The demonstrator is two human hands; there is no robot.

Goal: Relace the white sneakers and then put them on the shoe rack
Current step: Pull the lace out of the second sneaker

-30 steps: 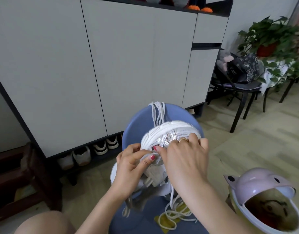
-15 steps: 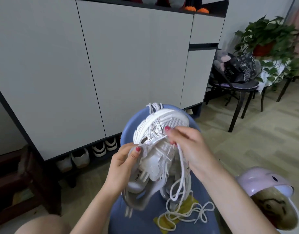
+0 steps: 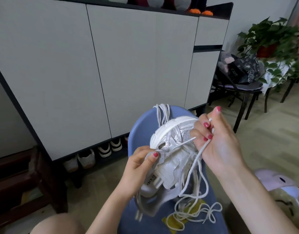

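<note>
Sideways, "CECE" tag on white sneaker, left-hand grip.

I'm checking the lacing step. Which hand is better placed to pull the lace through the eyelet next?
Right. The right hand already pinches the white lace, which runs from the sneaker up into its fingers. The left hand grips the sneaker's side, steadying it.

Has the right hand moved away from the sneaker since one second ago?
Yes. The right hand has risen up and to the right, pulling the lace, past the right edge of the blue chair back.
</note>
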